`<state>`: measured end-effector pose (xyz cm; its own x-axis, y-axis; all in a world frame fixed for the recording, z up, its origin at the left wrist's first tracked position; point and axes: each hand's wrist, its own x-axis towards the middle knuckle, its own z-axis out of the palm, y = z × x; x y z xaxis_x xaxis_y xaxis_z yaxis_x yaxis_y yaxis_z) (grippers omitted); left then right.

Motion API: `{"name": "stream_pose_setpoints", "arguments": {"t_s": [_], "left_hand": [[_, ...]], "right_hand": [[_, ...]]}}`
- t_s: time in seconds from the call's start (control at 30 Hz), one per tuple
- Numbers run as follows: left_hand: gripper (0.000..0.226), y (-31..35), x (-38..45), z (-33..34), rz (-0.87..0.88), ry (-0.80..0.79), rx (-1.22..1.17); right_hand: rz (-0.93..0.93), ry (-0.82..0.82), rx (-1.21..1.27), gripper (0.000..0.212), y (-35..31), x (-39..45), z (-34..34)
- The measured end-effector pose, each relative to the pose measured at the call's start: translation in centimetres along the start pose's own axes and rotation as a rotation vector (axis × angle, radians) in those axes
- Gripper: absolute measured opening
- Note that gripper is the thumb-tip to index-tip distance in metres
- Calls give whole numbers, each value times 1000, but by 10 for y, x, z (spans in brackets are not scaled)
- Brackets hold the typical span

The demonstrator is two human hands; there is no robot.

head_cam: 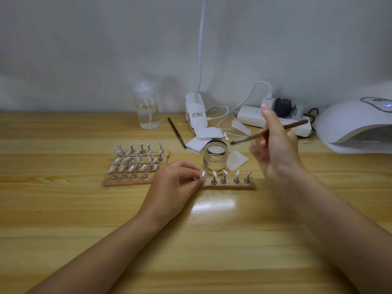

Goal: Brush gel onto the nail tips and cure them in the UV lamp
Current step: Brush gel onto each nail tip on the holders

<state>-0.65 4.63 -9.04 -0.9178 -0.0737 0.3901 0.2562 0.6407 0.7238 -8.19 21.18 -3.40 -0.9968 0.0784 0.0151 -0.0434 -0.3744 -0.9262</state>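
My right hand point(273, 149) holds a brown gel brush point(269, 132) raised above the table, its bristle end pointing left over the open glass gel jar point(215, 159). My left hand point(176, 183) pinches the leftmost nail tip point(203, 175) on a wooden strip holder point(229, 185) that carries several nail tips on metal stands. The white UV lamp point(358, 126) sits at the far right with its opening facing me.
Several more strips of nail tips point(137, 162) lie to the left. A clear pump bottle point(146, 107), a second brush point(177, 132), white wipe pads point(201, 139), a clip lamp base point(195, 111) and a power strip point(273, 119) with cables line the back.
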Motion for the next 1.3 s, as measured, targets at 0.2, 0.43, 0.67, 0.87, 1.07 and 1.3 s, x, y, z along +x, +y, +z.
{"name": "stream_pose_setpoints", "arguments": {"t_s": [0.2, 0.43, 0.67, 0.87, 1.07, 1.3], "left_hand": [[11, 3, -7, 0, 74, 55, 48], [25, 9, -6, -5, -33, 72, -220], [31, 3, -3, -7, -80, -16, -311], [31, 0, -1, -7, -75, -25, -315], [27, -2, 0, -7, -84, -42, -300], [26, -5, 1, -7, -87, -43, -305]], "right_hand": [[-114, -52, -100, 46, 18, -36, -16], [-80, -288, -107, 49, 29, -48, -22], [-492, -396, -267, 26, 39, -58, -26], [-542, -378, -336, 30, 46, -55, -26], [-514, -367, -347, 31, 49, -54, -26], [-501, -395, -326, 40, 50, -55, -28]]}}
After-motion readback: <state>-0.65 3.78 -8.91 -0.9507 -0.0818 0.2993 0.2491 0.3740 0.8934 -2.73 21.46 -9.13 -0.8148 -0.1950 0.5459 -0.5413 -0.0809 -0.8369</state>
